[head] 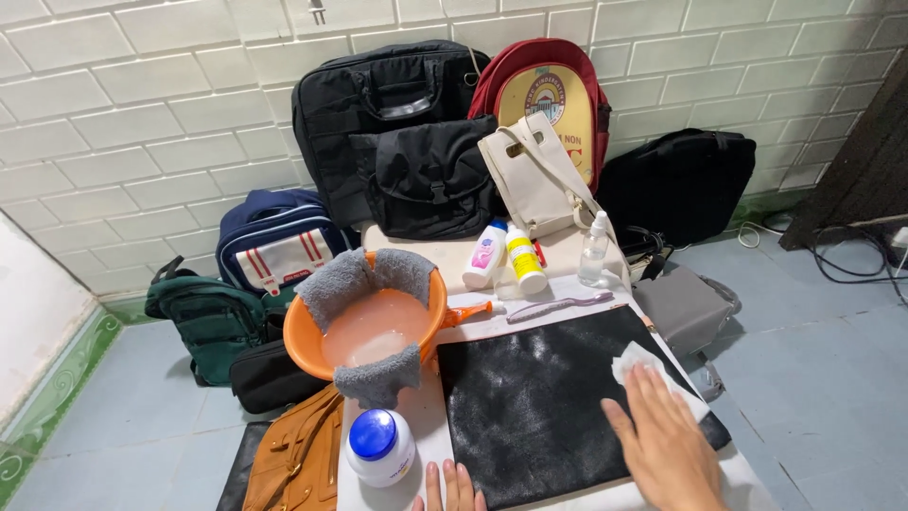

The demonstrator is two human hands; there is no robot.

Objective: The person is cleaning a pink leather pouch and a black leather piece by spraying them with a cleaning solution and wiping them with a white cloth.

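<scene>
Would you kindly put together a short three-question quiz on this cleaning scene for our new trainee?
1. True or false: the right hand presses a white wipe onto the flat black bag.
2. What hangs over the rim of the orange basin? A) a grey cloth B) a green towel C) a yellow sponge
3. Fill in: the white jar in front of the basin has a ____ lid.

Key: 1 true. 2 A. 3 blue.

Only the fingertips of the left hand show, resting at the bag's near edge.
</scene>
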